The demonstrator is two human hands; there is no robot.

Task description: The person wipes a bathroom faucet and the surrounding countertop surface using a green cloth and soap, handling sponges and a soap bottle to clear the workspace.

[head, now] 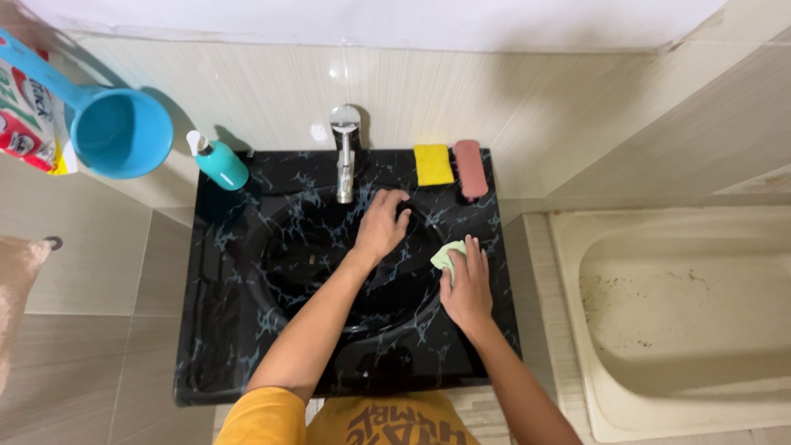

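- Here the right hand (466,288) presses a pale green cloth (446,255) onto the right rim of the black marbled sink (222,330), fingers curled over it.
- Mostly covered, the cloth seems to run lengthwise toward the upper left.
- The left hand (381,224) rests empty, fingers bent, just below the chrome tap (345,156).
- A yellow sponge (432,164) lies behind.

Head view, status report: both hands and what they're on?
Left hand flat on black sink rim by the tap. Right hand pressing pale green sponge on basin edge. Nothing in the way.
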